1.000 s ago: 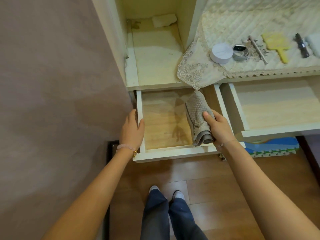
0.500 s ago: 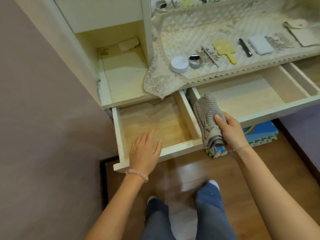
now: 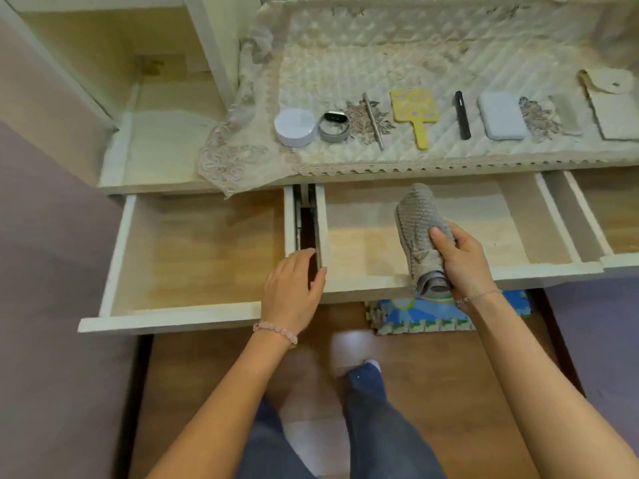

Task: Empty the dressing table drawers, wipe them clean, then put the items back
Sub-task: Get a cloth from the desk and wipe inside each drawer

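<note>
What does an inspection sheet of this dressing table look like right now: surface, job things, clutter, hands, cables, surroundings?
Surface: quilted lace cover over the tabletop.
Job's things: left drawer and middle drawer pulled out, bare wood inside; rolled grey cloth over the middle one; white jar, yellow mirror, black stick, white pad lined up on the cover.
Clutter: nothing seen.
Hands: left hand open at the middle drawer's left front corner; right hand grips the cloth.
Cables: nothing seen.
Surroundings: wooden floor, foam mat below the drawers.
</note>
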### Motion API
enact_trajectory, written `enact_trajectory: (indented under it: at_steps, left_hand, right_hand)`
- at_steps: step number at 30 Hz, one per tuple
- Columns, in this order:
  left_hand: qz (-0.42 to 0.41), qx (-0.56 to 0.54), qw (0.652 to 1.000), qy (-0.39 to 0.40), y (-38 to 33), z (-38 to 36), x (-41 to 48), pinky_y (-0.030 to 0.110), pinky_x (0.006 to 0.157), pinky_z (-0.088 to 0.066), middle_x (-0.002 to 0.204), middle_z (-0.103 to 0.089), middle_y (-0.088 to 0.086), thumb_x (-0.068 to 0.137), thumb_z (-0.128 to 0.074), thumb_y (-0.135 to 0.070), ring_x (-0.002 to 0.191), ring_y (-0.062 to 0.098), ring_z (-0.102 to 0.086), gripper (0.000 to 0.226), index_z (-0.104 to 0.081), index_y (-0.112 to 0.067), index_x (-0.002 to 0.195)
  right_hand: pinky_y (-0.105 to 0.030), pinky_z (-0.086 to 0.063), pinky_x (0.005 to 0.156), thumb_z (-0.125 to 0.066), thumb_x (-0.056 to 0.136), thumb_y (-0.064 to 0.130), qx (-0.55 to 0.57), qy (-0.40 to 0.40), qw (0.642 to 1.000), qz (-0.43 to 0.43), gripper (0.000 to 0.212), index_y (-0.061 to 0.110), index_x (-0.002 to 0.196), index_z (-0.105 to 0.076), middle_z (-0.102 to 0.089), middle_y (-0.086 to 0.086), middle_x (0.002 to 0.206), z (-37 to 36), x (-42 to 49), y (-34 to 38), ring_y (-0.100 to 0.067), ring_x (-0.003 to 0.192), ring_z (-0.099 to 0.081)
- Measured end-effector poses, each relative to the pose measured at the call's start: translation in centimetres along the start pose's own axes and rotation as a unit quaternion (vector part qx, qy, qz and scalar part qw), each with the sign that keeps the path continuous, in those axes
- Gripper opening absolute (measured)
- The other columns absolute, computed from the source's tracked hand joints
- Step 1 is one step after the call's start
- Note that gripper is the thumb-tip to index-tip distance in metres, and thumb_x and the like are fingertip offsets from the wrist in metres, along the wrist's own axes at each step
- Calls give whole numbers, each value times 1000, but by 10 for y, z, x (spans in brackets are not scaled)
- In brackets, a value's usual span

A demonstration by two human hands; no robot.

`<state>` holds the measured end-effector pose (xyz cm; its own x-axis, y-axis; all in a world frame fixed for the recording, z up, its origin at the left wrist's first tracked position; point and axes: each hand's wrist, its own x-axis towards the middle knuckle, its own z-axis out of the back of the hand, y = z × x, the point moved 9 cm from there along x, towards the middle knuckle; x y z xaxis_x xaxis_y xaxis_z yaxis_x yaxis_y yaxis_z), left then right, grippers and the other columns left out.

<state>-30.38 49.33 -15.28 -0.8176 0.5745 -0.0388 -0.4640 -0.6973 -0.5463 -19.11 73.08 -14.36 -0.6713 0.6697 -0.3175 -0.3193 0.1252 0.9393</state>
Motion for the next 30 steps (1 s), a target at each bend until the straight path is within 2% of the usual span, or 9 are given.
enact_trajectory:
  at_steps: [2, 7, 10, 15, 17, 20, 22, 26, 30]
  left_hand:
    - [31, -23, 999, -10, -9, -11, 10, 29, 99, -36, 136, -50, 1, 96, -41, -38, 125, 16, -44, 44, -44, -16, 134]
    - [145, -93, 985, -10, -4, -38, 39, 31, 104, -31, 146, -36, 4, 97, -39, -39, 133, 19, -35, 53, -30, -13, 142]
    - [207, -132, 969, 0, 7, -51, 58, 34, 110, -26, 152, -26, 4, 96, -41, -40, 137, 21, -28, 60, -21, -13, 146]
    - [262, -169, 950, -2, 21, -67, 88, 34, 109, -24, 153, -24, 6, 97, -40, -39, 139, 24, -25, 61, -17, -13, 147]
    - [268, -197, 943, -17, 21, -75, 93, 27, 101, -27, 150, -30, 7, 98, -35, -40, 136, 24, -30, 55, -23, -14, 145]
    - [276, -197, 939, -47, 22, -80, 95, 25, 88, -29, 144, -40, 9, 100, -29, -40, 130, 27, -38, 51, -28, -13, 143]
    - [280, -187, 940, -58, 27, -82, 96, 27, 90, -31, 143, -41, 11, 100, -28, -40, 129, 29, -39, 51, -28, -12, 143]
    - [281, -172, 942, -67, 31, -82, 96, 28, 86, -32, 134, -48, 14, 100, -28, -38, 121, 31, -45, 48, -33, -11, 139]
    - [280, -137, 948, -67, 30, -79, 98, 31, 68, -36, 102, -57, 17, 100, -29, -34, 93, 32, -54, 40, -41, -5, 125]
  right_hand:
    - [-25, -53, 64, -47, 96, 17, -10, 14, 1000, -2, 17, 12, 106, -61, -66, -4, 91, 13, 19, -2, -12, 75, -64]
    - [-26, -51, 65, -48, 96, 15, -19, 51, 999, -6, 14, 13, 98, -62, -65, -2, 87, 29, 60, -8, -12, 74, -62]
    - [-19, -53, 60, -49, 95, 15, -31, 63, 998, 4, 16, 11, 104, -61, -66, -2, 87, 32, 83, -8, -6, 69, -64]
    - [-16, -45, 71, -48, 95, 12, -158, 101, 979, 75, 26, 13, 118, -58, -62, -2, 102, 28, 116, -7, -11, 88, -58]
    - [-18, -38, 74, -49, 94, 14, -246, 124, 955, 107, 29, 13, 122, -57, -61, -1, 106, 22, 123, -15, -13, 94, -55]
    - [-27, -42, 78, -49, 94, 18, -324, 157, 927, 108, 31, 12, 125, -55, -64, -7, 112, 14, 132, -40, -22, 99, -58]
    - [-28, -43, 83, -49, 95, 17, -328, 175, 923, 99, 32, 12, 125, -55, -63, -9, 117, 9, 135, -56, -25, 105, -57]
    - [-23, -39, 81, -48, 95, 19, -322, 196, 923, 75, 33, 14, 128, -53, -61, -8, 123, 0, 131, -82, -24, 109, -56]
    - [-23, -39, 82, -48, 95, 20, -318, 205, 923, 66, 34, 14, 129, -53, -60, -8, 125, -3, 129, -88, -24, 109, -56]
